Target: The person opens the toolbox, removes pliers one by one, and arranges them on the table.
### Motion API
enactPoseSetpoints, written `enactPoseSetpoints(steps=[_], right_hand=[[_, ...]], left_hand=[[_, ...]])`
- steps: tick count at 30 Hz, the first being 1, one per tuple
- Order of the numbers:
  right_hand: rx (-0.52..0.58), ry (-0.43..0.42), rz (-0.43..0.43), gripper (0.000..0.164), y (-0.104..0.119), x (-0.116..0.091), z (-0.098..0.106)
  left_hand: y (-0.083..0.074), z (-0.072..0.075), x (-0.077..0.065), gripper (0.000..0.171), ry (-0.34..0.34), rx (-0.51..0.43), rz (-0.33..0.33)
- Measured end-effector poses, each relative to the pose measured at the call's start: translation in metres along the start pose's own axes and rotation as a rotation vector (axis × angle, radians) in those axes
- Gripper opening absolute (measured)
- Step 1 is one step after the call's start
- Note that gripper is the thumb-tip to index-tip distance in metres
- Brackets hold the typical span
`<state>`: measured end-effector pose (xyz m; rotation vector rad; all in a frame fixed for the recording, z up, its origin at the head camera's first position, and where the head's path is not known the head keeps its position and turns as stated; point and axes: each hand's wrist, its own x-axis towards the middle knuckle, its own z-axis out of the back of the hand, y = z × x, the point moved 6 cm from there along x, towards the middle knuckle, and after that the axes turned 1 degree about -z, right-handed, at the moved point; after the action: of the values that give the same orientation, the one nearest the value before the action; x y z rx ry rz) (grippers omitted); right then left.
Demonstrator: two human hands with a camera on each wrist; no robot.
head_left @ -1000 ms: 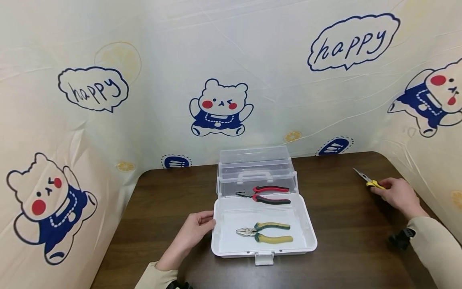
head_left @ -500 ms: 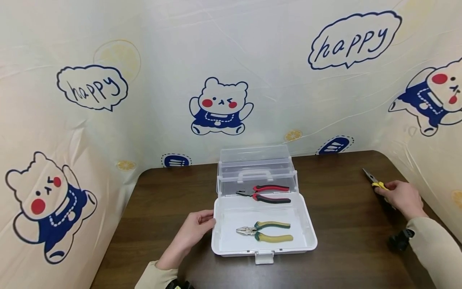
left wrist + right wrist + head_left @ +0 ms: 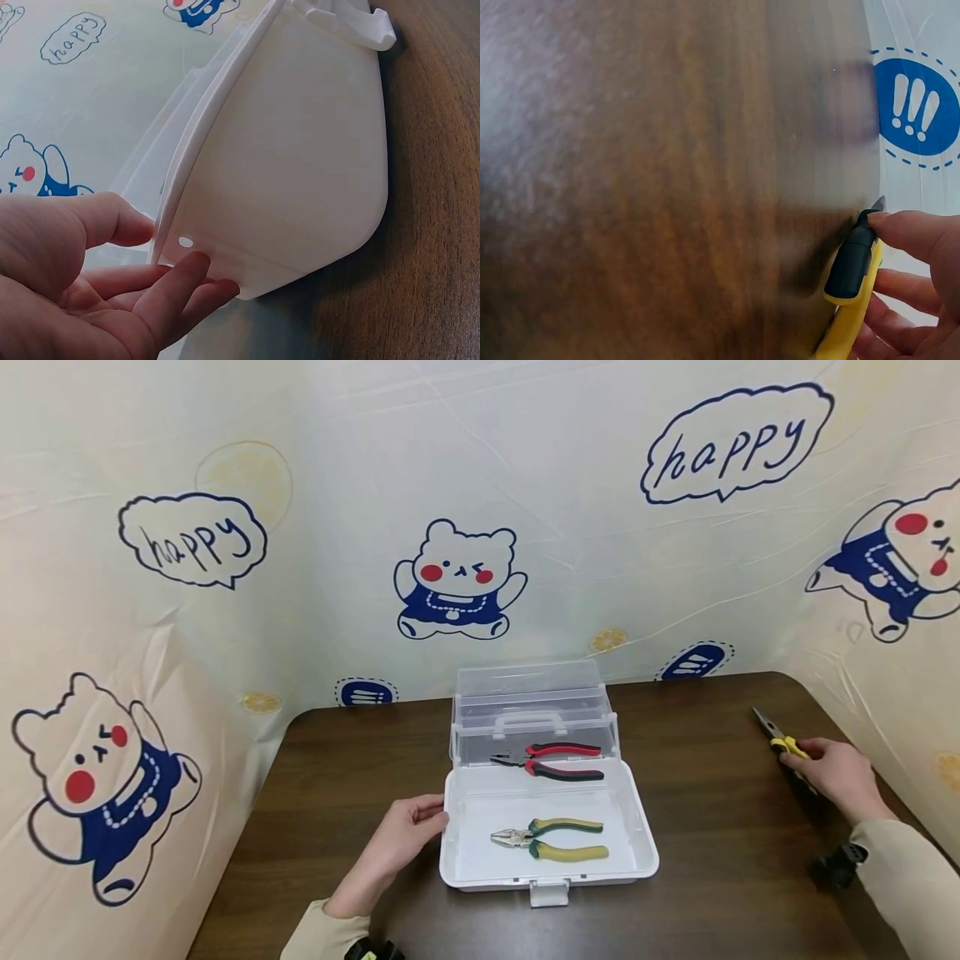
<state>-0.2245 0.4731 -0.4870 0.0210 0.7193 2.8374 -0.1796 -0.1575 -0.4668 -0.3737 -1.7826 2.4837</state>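
My left hand point(image 3: 408, 835) grips the left rim of an opened white toolbox point(image 3: 480, 878). In the left wrist view its thumb is at the rim and its fingers lie against the outer side wall point(image 3: 292, 150). Combination pliers with green and yellow handles point(image 3: 570, 854) lie in the box's base. Red and black pliers point(image 3: 564, 773) lie at the back, overlapping the clear lower tray. Far to the right, my right hand point(image 3: 843, 777) holds needle-nose pliers point(image 3: 780, 739) by their yellow and black handles, tip pointing to the back left. The right wrist view shows the thumb near the pivot.
The box's clear lid and trays point(image 3: 528, 693) are folded back, with a handle point(image 3: 530, 723) showing. A white latch point(image 3: 549, 894) hangs off the front. Printed cloth point(image 3: 322, 610) stands behind the brown wooden table point(image 3: 720, 860) and along both sides.
The right hand has shifted slightly to the right with the needle-nose pliers, then stayed almost still. The left hand, the toolbox and the pliers in it have not moved.
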Motion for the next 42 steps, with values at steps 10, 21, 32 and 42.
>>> enactPoseSetpoints(steps=[10, 21, 32, 42], right_hand=[[-0.032, -0.109, 0.094, 0.050, 0.007, 0.001, 0.000], [0.058, -0.181, 0.214, 0.043, 0.064, -0.008, 0.000], [0.113, -0.155, 0.305, 0.042, 0.119, -0.026, -0.007], [0.128, -0.164, 0.405, 0.042, 0.170, -0.047, -0.008]], left_hand=[[0.000, 0.000, 0.001, 0.035, 0.000, 0.005, 0.001], [0.003, 0.001, 0.002, 0.036, 0.007, -0.011, 0.003], [0.001, -0.002, 0.000, 0.038, 0.025, -0.037, -0.009], [0.004, 0.001, 0.001, 0.036, 0.002, -0.036, 0.026]])
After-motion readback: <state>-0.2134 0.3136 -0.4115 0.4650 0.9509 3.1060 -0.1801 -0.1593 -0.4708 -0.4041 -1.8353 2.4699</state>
